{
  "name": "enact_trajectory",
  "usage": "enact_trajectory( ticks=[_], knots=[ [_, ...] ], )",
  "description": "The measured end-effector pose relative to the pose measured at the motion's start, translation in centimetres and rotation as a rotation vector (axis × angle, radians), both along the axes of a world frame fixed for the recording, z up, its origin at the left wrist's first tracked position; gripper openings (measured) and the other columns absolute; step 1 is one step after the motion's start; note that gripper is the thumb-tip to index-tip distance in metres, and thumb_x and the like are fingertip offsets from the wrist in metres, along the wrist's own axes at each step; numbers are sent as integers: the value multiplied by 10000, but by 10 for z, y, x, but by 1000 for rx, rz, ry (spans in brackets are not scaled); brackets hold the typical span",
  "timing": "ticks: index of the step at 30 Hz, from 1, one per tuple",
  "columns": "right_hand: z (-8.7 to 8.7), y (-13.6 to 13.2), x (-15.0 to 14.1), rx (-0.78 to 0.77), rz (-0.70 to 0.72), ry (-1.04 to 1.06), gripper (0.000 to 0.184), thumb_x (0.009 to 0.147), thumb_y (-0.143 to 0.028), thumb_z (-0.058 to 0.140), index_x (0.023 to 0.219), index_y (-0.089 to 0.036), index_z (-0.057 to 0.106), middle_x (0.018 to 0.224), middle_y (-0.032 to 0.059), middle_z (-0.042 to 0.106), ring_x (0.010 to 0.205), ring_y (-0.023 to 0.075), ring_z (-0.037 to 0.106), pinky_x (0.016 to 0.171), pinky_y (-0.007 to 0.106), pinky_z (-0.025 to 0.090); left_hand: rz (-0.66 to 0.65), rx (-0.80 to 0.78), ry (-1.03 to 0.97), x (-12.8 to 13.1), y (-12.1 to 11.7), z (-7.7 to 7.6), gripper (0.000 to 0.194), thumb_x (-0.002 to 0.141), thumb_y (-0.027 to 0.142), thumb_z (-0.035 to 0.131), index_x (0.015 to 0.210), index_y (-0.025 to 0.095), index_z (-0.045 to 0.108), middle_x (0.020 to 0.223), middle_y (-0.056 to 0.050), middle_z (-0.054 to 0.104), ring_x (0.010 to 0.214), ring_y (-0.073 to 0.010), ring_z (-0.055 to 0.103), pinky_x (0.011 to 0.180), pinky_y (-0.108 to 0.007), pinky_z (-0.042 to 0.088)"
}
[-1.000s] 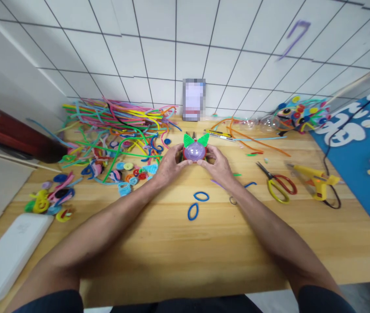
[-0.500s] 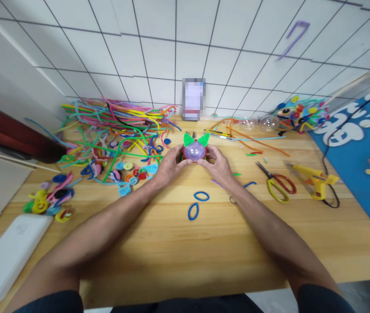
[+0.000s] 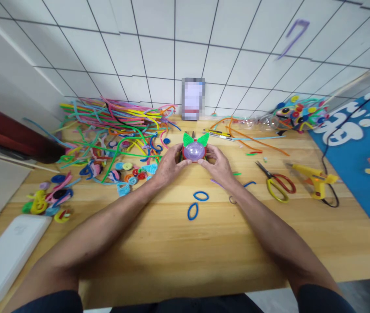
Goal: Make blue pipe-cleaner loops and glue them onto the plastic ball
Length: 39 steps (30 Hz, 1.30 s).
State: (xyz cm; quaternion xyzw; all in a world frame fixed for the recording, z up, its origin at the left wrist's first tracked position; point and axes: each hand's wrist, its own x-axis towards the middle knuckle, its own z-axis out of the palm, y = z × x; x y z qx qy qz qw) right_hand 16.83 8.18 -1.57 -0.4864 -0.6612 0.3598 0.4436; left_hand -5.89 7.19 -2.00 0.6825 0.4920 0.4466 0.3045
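Note:
Between my two hands is a small round craft piece (image 3: 194,151) with a clear purplish dome, a red rim and two green pipe-cleaner leaf or ear shapes on top. My left hand (image 3: 171,164) grips its left side, thumb at the lower front edge. On the opposite side my right hand (image 3: 216,163) holds it the same way, its thumb close to the left one. My other fingers are partly hidden behind the piece. Nearer to me on the wood lie two blue pipe-cleaner loops (image 3: 201,196), each bent into a pointed oval.
Piled pipe cleaners (image 3: 116,115) and buttons (image 3: 133,176) spread across the left. Scissors (image 3: 278,184) and a yellow glue gun (image 3: 317,180) with a cord lie right. A phone (image 3: 193,99) leans on the tiled wall. A white power bank (image 3: 11,256) sits front left.
Both hands keep the same hold on the craft piece. Only a very slight shift of the whole view shows.

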Motion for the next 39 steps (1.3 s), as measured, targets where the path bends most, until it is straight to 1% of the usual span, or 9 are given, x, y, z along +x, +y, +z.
enact_trajectory(
  ticks=[5, 10, 17, 21, 26, 32, 39],
  knots=[
    [-3, 1, 0, 8, -11, -11, 591, 810, -468, 840, 1336, -260, 671, 1312, 99, 758, 1166, 303, 732, 1054, 519, 597, 0, 8, 22, 0, 1, 1, 602, 862, 320, 832, 1410, 178, 625, 1418, -166, 714, 1332, -352, 675, 1154, -541, 539],
    [-2, 1, -1, 7, -7, -13, 593, 811, -482, 830, 1331, -247, 667, 1312, 111, 752, 1164, 306, 728, 1058, 526, 590, -1, 9, 28, 0, 1, 1, 604, 867, 317, 824, 1418, 174, 622, 1428, -172, 710, 1347, -355, 665, 1170, -547, 526],
    [-1, 1, 0, 8, 2, -18, 548, 818, -458, 823, 1306, -258, 673, 1302, 102, 752, 1177, 305, 726, 1059, 518, 589, -4, 27, 24, 0, 1, 0, 586, 870, 325, 824, 1407, 192, 630, 1410, -157, 723, 1332, -342, 675, 1155, -533, 540],
    [0, 1, -1, 2, -5, -21, 551, 810, -462, 819, 1296, -249, 670, 1295, 110, 753, 1173, 313, 729, 1059, 535, 588, -4, 26, 22, 0, 1, -1, 593, 872, 329, 822, 1411, 177, 627, 1419, -169, 714, 1339, -346, 672, 1155, -533, 538],
    [0, 1, -2, 5, -19, -27, 536, 796, -451, 825, 1270, -249, 678, 1280, 103, 762, 1165, 310, 734, 1054, 526, 596, 6, 30, 33, 0, 1, -2, 592, 867, 326, 828, 1409, 193, 632, 1417, -158, 719, 1337, -346, 672, 1153, -529, 538],
    [-3, 2, -1, 3, -19, -27, 551, 797, -464, 827, 1286, -259, 677, 1283, 97, 765, 1168, 311, 736, 1058, 530, 599, -2, 48, 53, 0, 2, -4, 588, 879, 321, 817, 1418, 183, 625, 1393, -156, 724, 1317, -340, 681, 1137, -519, 550],
    [-3, 1, -1, 1, -23, -23, 563, 797, -477, 828, 1291, -253, 674, 1299, 101, 761, 1164, 304, 734, 1058, 521, 599, -1, 35, 73, -1, 1, -1, 592, 888, 338, 806, 1427, 181, 619, 1412, -157, 715, 1331, -337, 673, 1150, -519, 543]
  ],
)
